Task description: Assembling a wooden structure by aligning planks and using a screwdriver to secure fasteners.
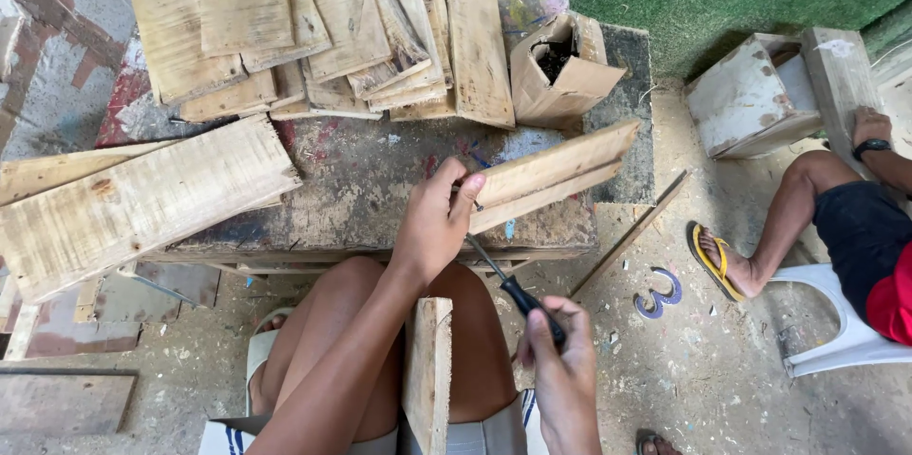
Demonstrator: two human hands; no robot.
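My left hand [435,219] grips the near end of a long wooden slat [556,173] that lies tilted across the paint-stained workbench [361,194]. My right hand [562,374] holds the black handle of a hammer [508,286], whose shaft runs up to the slat's end under my left fingers. A second wooden board [427,374] stands upright between my bare knees.
A heap of wooden planks [313,23] covers the bench's far side, with a wide plank [142,203] at the left. An open cardboard box [559,66] sits beside them. Another person's leg [774,227] in a yellow sandal and a white plastic chair [836,331] are at the right.
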